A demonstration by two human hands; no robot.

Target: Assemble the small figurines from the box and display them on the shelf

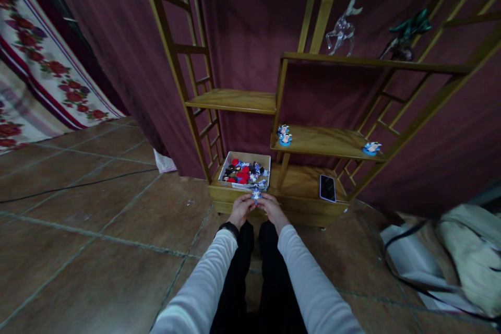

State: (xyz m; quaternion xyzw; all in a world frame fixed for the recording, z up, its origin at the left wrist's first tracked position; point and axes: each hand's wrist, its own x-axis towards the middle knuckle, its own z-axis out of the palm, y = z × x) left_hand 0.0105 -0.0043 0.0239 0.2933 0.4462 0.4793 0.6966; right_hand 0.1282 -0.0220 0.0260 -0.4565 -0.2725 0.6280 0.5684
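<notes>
White sleeves (pixel 309 276) and dark trousers (pixel 282 276) are closest to camera, dark wristband (pixel 229 228) on the left wrist. Left hand (pixel 240 210) and right hand (pixel 275 210) meet at centre, fingertips closed on one small blue-and-white figurine (pixel 256 195), one hand each side; exact finger contact too small to read. Figurine sits upright between them, just on the near side of an open cardboard box (pixel 258 158). Box is right ahead of the hands, loaded with a jumble of small figures (pixel 243 173), red, dark and blue-white. Ahead and right of the hands, the mid-level wooden shelf (pixel 321 141) carries similar pieces on blue bases: front-left figurine (pixel 285 140) with another close behind it, and right-end figurine (pixel 371 148) well apart. Smartphone (pixel 327 188) lies on the lower deck (pixel 299 180), right of the hands. Higher up, far ahead-right: clear glass deer (pixel 343 32). Step in hand, my read: two-handed handling of a single piece, maybe adjusting or checking it; can't tell which. Next move, if the piece travels, calls for a secure pinch in one hand, base kept down, lift clear of the box rim, and no knock to the front-left pair.
</notes>
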